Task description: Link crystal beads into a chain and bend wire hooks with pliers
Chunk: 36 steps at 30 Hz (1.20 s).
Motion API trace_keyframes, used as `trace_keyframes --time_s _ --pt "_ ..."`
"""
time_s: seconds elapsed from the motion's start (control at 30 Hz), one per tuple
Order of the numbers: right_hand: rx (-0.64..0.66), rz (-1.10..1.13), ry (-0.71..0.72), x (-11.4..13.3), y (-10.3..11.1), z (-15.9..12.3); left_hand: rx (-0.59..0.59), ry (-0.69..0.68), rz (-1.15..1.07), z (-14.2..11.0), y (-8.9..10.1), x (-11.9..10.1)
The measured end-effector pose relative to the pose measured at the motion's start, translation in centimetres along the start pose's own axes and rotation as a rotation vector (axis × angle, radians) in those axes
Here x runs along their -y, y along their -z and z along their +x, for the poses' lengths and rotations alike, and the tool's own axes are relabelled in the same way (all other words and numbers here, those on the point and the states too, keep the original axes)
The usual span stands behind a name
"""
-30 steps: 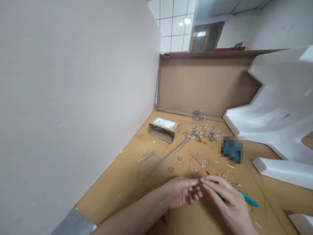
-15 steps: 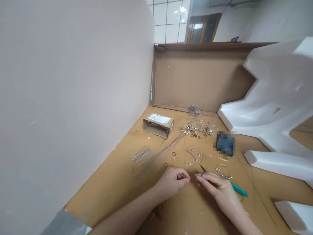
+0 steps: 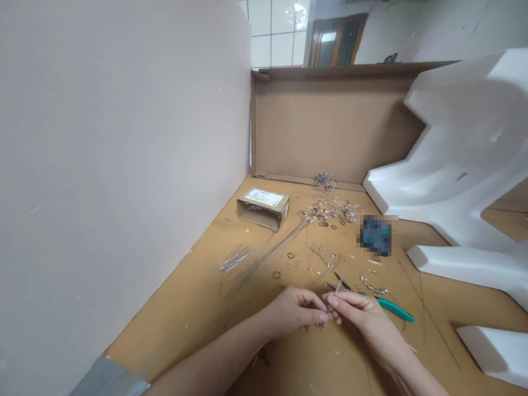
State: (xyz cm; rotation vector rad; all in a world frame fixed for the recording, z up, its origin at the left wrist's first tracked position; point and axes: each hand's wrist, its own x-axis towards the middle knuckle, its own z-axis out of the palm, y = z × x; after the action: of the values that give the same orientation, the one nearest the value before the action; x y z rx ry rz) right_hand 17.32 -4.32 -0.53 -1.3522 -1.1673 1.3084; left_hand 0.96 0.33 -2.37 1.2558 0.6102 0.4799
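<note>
My left hand (image 3: 295,313) and my right hand (image 3: 363,319) meet fingertip to fingertip low in the middle of the brown cardboard worktop (image 3: 198,297). Both pinch one small, thin metal piece (image 3: 337,287) that sticks up between the fingers; I cannot name it more closely. Green-handled pliers (image 3: 390,308) lie on the worktop just behind my right hand, not held. Small dark rings (image 3: 276,274) and bent wire bits lie right beyond my fingers.
A small open cardboard box (image 3: 263,208) lies at the back left. Straight wires (image 3: 264,254) and a heap of metal findings (image 3: 330,212) spread across the middle. A white board (image 3: 124,137) walls the left, cardboard (image 3: 330,126) the back, white foam blocks (image 3: 462,165) the right.
My two hands have come together, with the fingertips now touching round the small metal piece. The pliers now lie on the worktop beside my right hand. The view has dropped slightly.
</note>
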Motion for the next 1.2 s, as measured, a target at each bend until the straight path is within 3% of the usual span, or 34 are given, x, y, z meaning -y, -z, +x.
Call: trace_keyframes --time_s 0.2,0.3,0.37,0.43,0.53,0.6,0.7,0.9,1.2 --pt "-0.053 0.107 -0.05 -1.1 0.0 0.2 -0.034 -0.033 -0.038 0.3 -0.6 0.7" --pt "-0.095 0.102 -0.042 -1.6 -0.1 0.2 -0.056 -0.06 0.218 0.0 0.6 -0.5" --pt "-0.133 0.085 -0.037 -1.6 -0.2 0.2 -0.155 -0.056 0.619 -0.6 2.7 -2.5" --pt "-0.149 0.061 -0.031 -1.5 -0.2 0.1 -0.331 0.133 1.138 -1.3 5.7 -4.9" --pt "-0.128 0.014 -0.02 -1.3 -0.2 0.0 -0.491 0.317 1.326 -2.2 10.6 -7.3" --pt "-0.14 0.007 -0.009 -1.3 -0.2 0.0 -0.535 0.428 1.395 -2.5 13.0 -7.7" --pt "-0.181 0.032 0.011 -1.7 -0.3 0.1 -0.553 0.566 1.451 -2.5 14.9 -6.9" --pt "-0.13 0.048 -0.015 -1.7 -0.1 0.3 -0.56 0.697 1.491 -1.8 15.3 -5.4" --pt "-0.135 0.065 -0.007 -1.2 -0.2 0.1 -0.514 0.765 1.43 -2.2 16.4 -6.2"
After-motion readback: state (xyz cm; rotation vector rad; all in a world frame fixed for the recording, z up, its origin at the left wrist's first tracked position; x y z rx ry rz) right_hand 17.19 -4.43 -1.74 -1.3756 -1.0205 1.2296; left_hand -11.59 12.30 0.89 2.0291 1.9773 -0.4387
